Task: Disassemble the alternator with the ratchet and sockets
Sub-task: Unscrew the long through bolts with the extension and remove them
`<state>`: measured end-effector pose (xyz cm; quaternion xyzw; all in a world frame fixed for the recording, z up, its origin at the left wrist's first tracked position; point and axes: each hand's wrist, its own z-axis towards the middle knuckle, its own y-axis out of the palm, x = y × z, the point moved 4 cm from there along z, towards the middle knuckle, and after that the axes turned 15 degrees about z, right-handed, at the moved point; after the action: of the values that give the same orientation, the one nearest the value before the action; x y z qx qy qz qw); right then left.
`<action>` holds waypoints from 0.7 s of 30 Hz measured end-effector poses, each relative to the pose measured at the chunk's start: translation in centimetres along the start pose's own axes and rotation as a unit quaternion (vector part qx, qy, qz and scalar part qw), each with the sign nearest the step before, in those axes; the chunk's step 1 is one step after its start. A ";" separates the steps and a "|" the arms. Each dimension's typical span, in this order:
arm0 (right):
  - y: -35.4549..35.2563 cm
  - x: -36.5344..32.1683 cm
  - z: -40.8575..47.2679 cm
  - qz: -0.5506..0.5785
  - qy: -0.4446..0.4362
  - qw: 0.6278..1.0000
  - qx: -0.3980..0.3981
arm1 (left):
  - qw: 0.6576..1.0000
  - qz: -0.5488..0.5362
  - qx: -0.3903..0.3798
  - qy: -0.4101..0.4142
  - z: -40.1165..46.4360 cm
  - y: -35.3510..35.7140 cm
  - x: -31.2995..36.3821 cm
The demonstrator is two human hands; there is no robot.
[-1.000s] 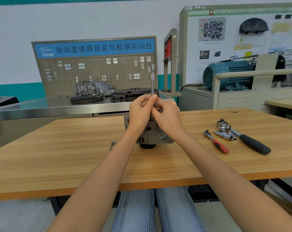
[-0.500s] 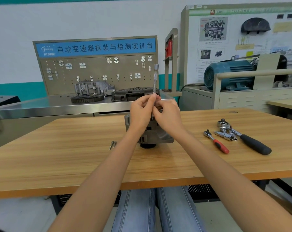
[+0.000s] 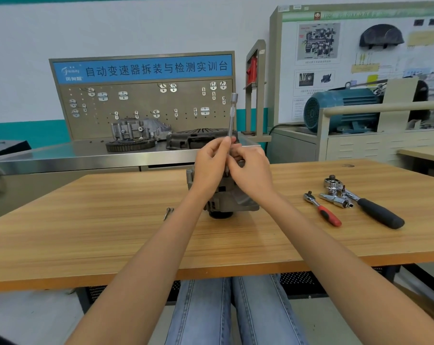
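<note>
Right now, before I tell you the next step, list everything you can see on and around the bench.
alternator: one, grey, table centre, upright
extension bar: one, silver, upright above the alternator
bolts: apparently two, silver, left of alternator
ratchet, red handle: one, right of alternator
ratchet, black handle: one, far right
sockets: several, chrome, between the ratchets
table: one, wooden
tool board: one, beige, behind
motor: one, teal, right rear
left hand: grips extension bar
right hand: at the bar's base; grip hidden

Table: matt wood-grain top. Alternator: dull grey cast metal. Extension bar: bright metal, knurled band. Ratchets: chrome heads; red-handled ratchet, black-handled ratchet matt grips.
</note>
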<state>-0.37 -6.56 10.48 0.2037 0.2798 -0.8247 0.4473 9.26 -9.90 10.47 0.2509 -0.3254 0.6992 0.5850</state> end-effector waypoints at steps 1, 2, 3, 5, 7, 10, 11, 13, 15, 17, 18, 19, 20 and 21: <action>0.0 0.0 0.0 0.000 0.003 1.000 -0.003 | 1.000 0.000 -0.005 0.001 0.0 0.0 0.0; 0.0 0.0 0.0 0.001 0.007 1.000 -0.004 | 1.000 -0.001 -0.004 0.003 0.0 0.0 0.0; 0.0 0.0 0.0 0.002 0.011 1.000 -0.004 | 1.000 -0.001 0.001 0.006 -0.1 0.0 -0.1; 0.1 0.0 0.0 0.004 0.018 1.000 0.000 | 1.000 0.003 0.017 0.017 -0.2 -0.1 0.0; 0.1 0.0 0.0 0.010 0.015 1.000 0.012 | 0.999 0.006 0.028 0.021 -0.2 -0.1 0.0; 0.2 -0.1 -0.1 0.019 0.009 0.999 0.027 | 0.999 -0.017 0.038 -0.003 -0.2 -0.1 -0.3; 0.2 -0.1 -0.1 0.015 0.007 0.999 0.032 | 0.999 -0.024 0.040 -0.010 -0.2 -0.2 -0.3; 0.2 -0.1 0.0 0.009 0.001 0.999 0.040 | 0.999 -0.028 0.038 -0.013 -0.1 -0.2 -0.3; 0.2 0.1 0.0 0.003 -0.005 0.999 0.036 | 0.999 -0.029 0.037 -0.013 -0.1 -0.2 -0.2; 0.1 0.2 0.0 -0.007 -0.011 1.000 0.025 | 0.999 -0.028 0.037 -0.011 -0.1 -0.1 -0.1; 0.1 0.2 -0.1 -0.009 -0.015 1.000 0.022 | 0.999 -0.027 0.036 -0.008 -0.2 -0.1 -0.2; 0.0 0.2 -0.1 -0.010 -0.017 1.000 0.021 | 0.999 -0.025 0.034 -0.004 -0.1 -0.1 -0.1; 0.0 0.1 -0.1 -0.012 -0.018 1.000 0.019 | 0.999 -0.022 0.029 -0.003 -0.1 -0.1 -0.1; 0.0 0.1 -0.1 -0.014 -0.018 1.000 0.017 | 1.000 -0.019 0.023 -0.004 0.0 -0.1 -0.1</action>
<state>-0.41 -6.56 10.38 0.1923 0.2607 -0.8390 0.4372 9.34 -9.93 10.39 0.2735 -0.3067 0.6943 0.5908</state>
